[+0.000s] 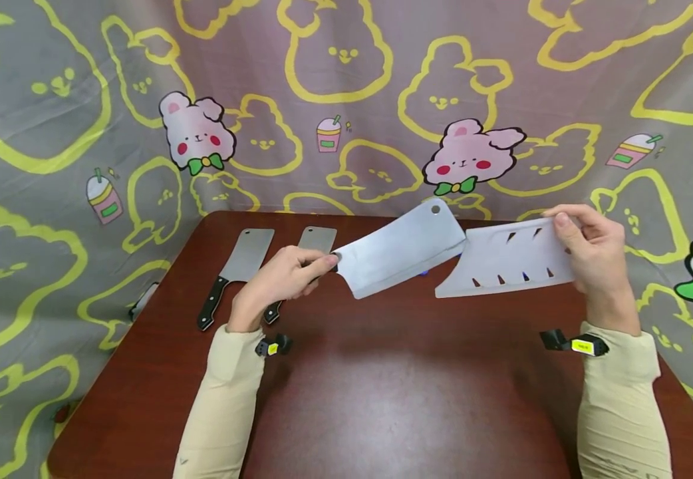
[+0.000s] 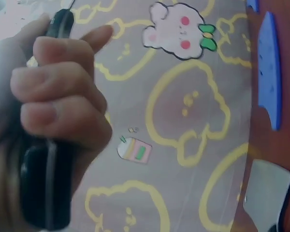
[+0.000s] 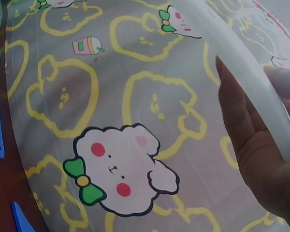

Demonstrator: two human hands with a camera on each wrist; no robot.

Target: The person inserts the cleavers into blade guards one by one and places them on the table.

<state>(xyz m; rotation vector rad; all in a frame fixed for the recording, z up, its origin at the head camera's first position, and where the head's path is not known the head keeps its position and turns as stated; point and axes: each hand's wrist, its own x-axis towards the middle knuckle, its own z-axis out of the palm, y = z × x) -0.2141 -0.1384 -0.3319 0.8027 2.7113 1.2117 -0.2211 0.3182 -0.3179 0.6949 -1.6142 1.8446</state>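
Note:
My left hand (image 1: 280,278) grips the black handle (image 2: 46,188) of a cleaver (image 1: 403,249), its broad steel blade raised above the table and pointing right. The blade's far end, with a round hole near its corner, overlaps the left end of a white slotted blade guard (image 1: 511,263). My right hand (image 1: 600,256) pinches that guard by its right end, thumb in front and fingers behind. In the right wrist view the guard (image 3: 251,82) appears edge-on beside the fingers.
Two more cleavers with black handles lie on the dark red table (image 1: 394,412) at the left: one cleaver (image 1: 251,256) farther out, another cleaver (image 1: 320,238) partly behind my left hand. A blue slotted guard (image 2: 269,72) lies on the table. A patterned curtain (image 1: 376,113) surrounds the table.

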